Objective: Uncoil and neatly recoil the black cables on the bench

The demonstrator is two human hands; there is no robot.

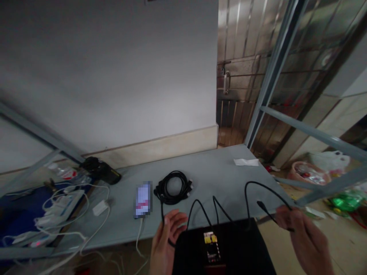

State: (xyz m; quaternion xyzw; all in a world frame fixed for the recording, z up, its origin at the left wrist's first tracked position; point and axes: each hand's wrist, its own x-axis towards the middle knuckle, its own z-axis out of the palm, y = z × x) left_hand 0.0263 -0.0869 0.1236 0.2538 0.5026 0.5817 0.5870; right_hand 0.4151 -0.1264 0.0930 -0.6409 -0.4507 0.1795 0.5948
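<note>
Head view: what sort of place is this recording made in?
Probably a small workshop or back room used for sorting or charging electronics. A grey table in a metal frame holds a coiled black cable and a phone on a white lead, with white chargers heaped at the left beside a bare wall.

1. My grey desk [218, 168] runs along the wall
2. A coiled black cable [173, 187] lies mid-desk, just beside a phone [143, 199] with a white lead
3. A white paper scrap [246, 162] sits near the far right corner
4. A black device [100, 170] rests at the left end, near a white charger [99, 208]
</note>
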